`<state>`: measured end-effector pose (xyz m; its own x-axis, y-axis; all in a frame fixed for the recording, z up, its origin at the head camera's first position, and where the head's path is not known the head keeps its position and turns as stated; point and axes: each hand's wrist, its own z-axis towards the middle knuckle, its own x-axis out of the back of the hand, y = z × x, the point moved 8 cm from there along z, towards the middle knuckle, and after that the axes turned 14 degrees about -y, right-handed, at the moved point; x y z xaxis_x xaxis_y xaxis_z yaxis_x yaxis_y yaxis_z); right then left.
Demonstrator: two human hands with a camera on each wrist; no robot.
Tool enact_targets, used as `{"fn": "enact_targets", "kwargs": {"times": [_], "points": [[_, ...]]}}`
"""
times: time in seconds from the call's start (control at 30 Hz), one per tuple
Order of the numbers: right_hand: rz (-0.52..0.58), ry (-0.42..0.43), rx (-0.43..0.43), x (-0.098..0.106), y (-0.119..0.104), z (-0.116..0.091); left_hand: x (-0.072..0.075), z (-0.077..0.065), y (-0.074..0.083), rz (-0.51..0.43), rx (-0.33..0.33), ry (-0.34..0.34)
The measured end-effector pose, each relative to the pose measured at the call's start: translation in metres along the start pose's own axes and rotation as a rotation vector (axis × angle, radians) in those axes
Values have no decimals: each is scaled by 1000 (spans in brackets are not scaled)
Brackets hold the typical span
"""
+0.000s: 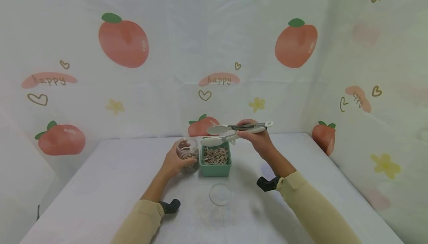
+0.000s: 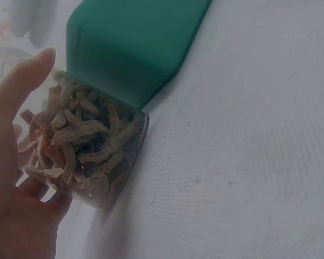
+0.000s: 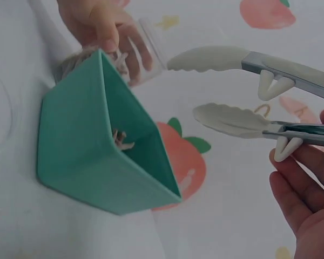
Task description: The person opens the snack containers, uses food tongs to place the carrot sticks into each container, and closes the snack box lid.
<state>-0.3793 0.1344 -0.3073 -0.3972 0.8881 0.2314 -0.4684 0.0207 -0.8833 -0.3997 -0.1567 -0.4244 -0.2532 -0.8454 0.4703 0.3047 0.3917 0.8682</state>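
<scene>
My left hand [image 1: 177, 161] grips a clear jar [image 1: 188, 155] partly filled with brown dried strips [image 2: 81, 135], its thumb and fingers wrapped round the wall. Right beside the jar stands a green box [image 1: 215, 169] holding more of the same dried pieces [image 1: 215, 156]. My right hand [image 1: 255, 136] holds a pair of tongs [image 1: 234, 132] with white scalloped tips and metal arms. Above the box, the tongs' tips are spread apart with nothing between them. In the right wrist view the tips [image 3: 227, 118] hang near the box's opening and the jar's mouth.
A clear round lid [image 1: 220, 194] lies on the white-covered table [image 1: 127, 184] in front of the box. Behind the table hangs a white backdrop [image 1: 160, 99] printed with fruit, hearts and flowers. Each wrist wears a black camera mount [image 1: 170, 206].
</scene>
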Motion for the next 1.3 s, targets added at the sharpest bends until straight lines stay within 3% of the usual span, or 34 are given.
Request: {"fn": "enact_targets", "kwargs": {"times": [0.53,0.9,1.13,1.3], "points": [[-133,-197,-113,-3,25,1,2,1,1,-5,-22,7],[-180,-263,-190,-6,35,-1,1,1,0,-7,-13,10],[-215,-283,-183,-8,33,-1,1,0,1,1,-10,11],[-253,-269,-168,-15,17,-4,1,0,1,4,-4,15]]}}
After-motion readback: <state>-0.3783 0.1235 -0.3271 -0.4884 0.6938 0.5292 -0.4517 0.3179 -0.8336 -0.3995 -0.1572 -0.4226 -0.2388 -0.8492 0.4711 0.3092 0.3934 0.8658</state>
